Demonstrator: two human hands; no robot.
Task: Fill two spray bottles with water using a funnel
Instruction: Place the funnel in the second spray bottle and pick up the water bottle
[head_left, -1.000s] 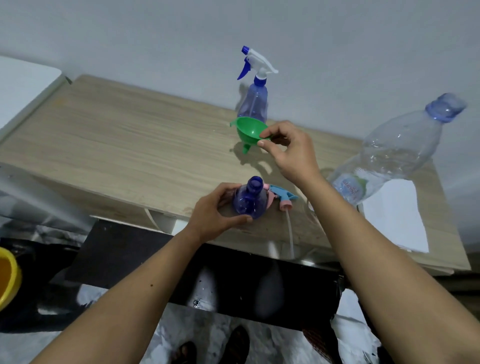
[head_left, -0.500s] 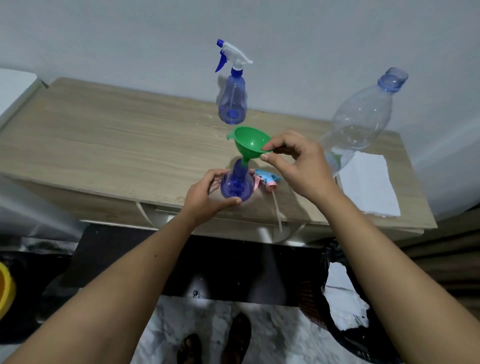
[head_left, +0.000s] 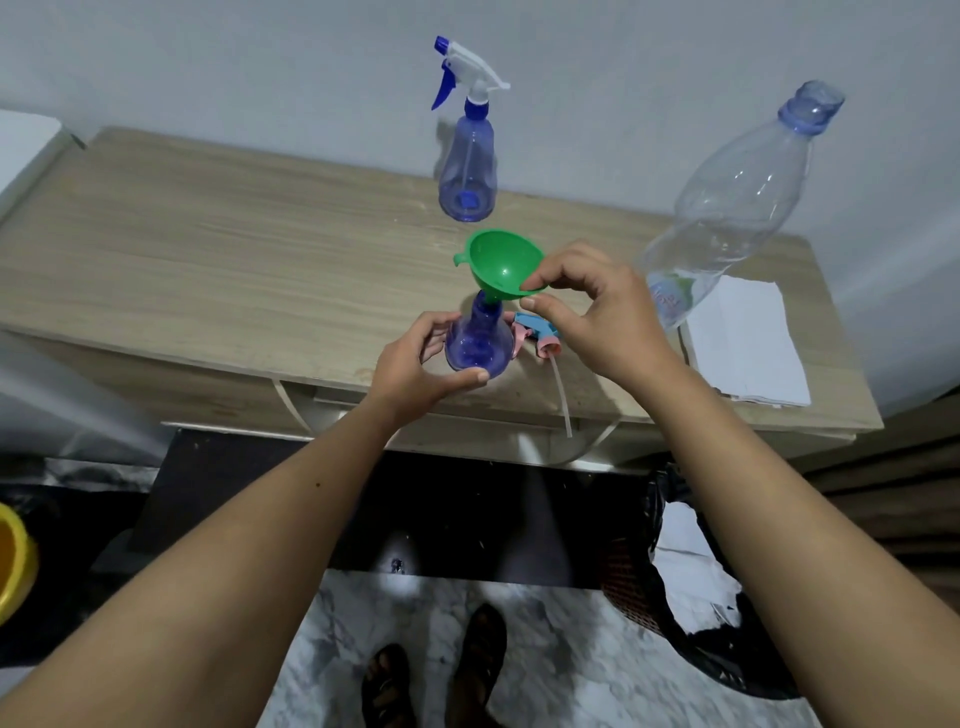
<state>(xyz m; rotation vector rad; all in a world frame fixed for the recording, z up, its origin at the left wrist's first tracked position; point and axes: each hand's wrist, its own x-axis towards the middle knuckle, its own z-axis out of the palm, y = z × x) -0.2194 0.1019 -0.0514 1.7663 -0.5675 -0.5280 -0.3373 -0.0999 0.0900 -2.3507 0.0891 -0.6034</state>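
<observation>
- Standing across the view: light wooden table (head_left: 218, 270).
- Leaning at the right on the table: large clear plastic water bottle (head_left: 737, 192), label blurred, unreadable.
- Lying beside it: folded white paper (head_left: 743, 338).
- Standing capped at the back: blue translucent spray bottle with white-and-blue trigger head (head_left: 467, 171).
- Curling around the open blue translucent spray bottle (head_left: 478, 343) near the front edge: left hand (head_left: 415, 364).
- Pinching the rim of the green plastic funnel (head_left: 504, 262), spout sitting in that bottle's neck: right hand (head_left: 602, 317).
- Lying just beside: pink-and-blue spray head (head_left: 535, 338).
</observation>
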